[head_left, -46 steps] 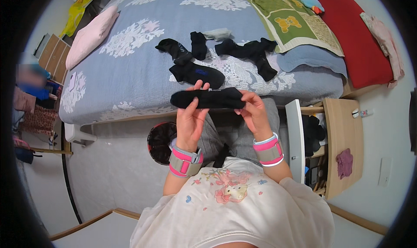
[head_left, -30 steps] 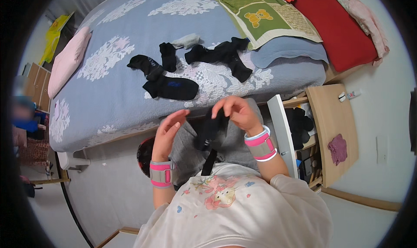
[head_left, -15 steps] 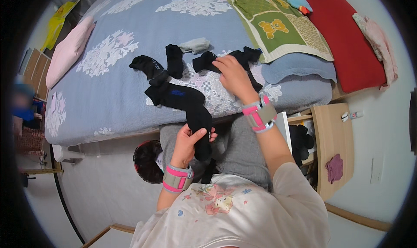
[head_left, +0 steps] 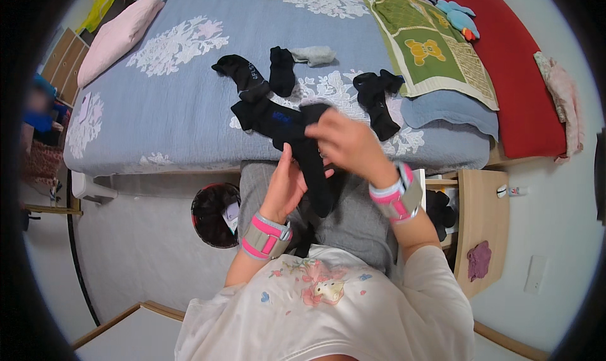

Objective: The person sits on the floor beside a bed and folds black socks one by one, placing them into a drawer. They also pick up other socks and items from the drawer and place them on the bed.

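Note:
A long black sock (head_left: 317, 184) hangs over my left hand (head_left: 284, 187), which is closed loosely around it with the thumb on the near side. My right hand (head_left: 347, 143), a little blurred, pinches another black sock (head_left: 314, 113) just above it. Touching these, a black sock with a blue mark (head_left: 271, 119) lies at the bed's front edge. Beyond lie a black sock with pale lettering (head_left: 243, 77), a short black sock (head_left: 282, 72) and a grey sock (head_left: 314, 56). More black socks (head_left: 379, 102) rest on the right.
The bed (head_left: 189, 114) has a blue quilted cover. A green bear-patterned blanket (head_left: 435, 51) lies at its right. An open drawer (head_left: 483, 228) with dark socks (head_left: 440, 209) stands right of my legs. A dark bin (head_left: 211, 212) is on the floor at the left.
My right hand has drawn a black sock from the right-hand group back toward my left hand. The left hand still holds its sock. The view has shifted slightly.

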The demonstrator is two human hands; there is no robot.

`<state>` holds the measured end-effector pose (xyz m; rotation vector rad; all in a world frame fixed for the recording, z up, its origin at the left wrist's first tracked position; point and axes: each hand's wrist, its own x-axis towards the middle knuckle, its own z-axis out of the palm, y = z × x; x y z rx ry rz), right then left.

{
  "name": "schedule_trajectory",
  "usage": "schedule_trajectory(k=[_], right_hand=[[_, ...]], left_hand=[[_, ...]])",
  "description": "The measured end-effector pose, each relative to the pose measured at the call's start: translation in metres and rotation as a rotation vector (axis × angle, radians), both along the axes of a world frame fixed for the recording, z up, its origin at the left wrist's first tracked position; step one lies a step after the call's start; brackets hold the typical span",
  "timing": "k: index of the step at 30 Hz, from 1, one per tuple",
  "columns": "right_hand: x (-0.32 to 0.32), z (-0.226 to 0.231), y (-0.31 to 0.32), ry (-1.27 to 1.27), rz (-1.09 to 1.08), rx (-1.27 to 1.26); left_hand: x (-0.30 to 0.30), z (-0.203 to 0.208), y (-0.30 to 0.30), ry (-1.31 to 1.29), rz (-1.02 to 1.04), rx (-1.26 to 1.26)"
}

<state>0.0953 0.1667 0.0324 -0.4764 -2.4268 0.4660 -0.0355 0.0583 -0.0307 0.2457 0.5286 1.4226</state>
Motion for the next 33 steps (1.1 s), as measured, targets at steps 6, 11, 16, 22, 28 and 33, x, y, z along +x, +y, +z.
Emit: schedule_trajectory(k=[6, 11, 16, 22, 28, 33], right_hand=[[0.027, -0.020, -0.084, -0.081, 0.189, 0.005], [0.057, -0.015, -0.102, 0.154, 0.251, -0.348], [0.070, -0.034, -0.115, 0.139, -0.056, -0.108], [0.070, -0.041, -0.117, 0.185, 0.191, -0.207], [0.059, -0.059, -0.138, 0.785, 0.038, -1.380], [0.056, -0.064, -0.135, 0.490, -0.373, -1.148]], left_hand=[[0.013, -0.014, -0.018, 0.200, 0.136, -0.102], [0.014, 0.009, -0.030, 0.190, 0.080, -0.024], [0.024, 0.034, -0.045, 0.045, 0.016, -0.122], [0.032, 0.035, -0.055, 0.055, -0.085, -0.042], [0.045, 0.039, -0.067, 0.406, 0.197, 0.108], [0.048, 0.020, -0.075, 0.869, 0.266, 0.212]])
